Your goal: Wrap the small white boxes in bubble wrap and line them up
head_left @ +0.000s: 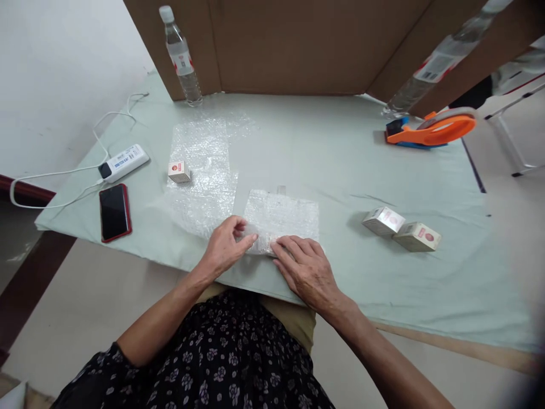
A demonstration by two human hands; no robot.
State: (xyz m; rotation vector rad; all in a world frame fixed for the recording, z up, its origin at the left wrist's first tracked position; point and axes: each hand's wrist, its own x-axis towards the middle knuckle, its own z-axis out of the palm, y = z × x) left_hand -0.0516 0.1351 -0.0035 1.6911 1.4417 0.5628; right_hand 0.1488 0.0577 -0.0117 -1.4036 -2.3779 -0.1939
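Note:
A piece of bubble wrap (283, 213) lies at the table's near edge, its front edge folded over into a bulge. What is inside the fold, if anything, I cannot make out. My left hand (225, 244) is at its front left corner, fingers curled and thumb across the wrap, gripping it. Over the folded front edge, my right hand (305, 270) has its fingers on top and its thumb on the near side. A small strip of clear tape (281, 190) sticks out from the wrap's far edge.
A larger bubble wrap sheet (200, 145) lies left, with a small box (179, 171) on it. Two small boxes (383, 220) stand right. A tape dispenser (430, 129), bottles (182, 59), phone (114, 213), and a white power bank (124, 163) with cable surround the area. Cardboard (293, 45) stands behind.

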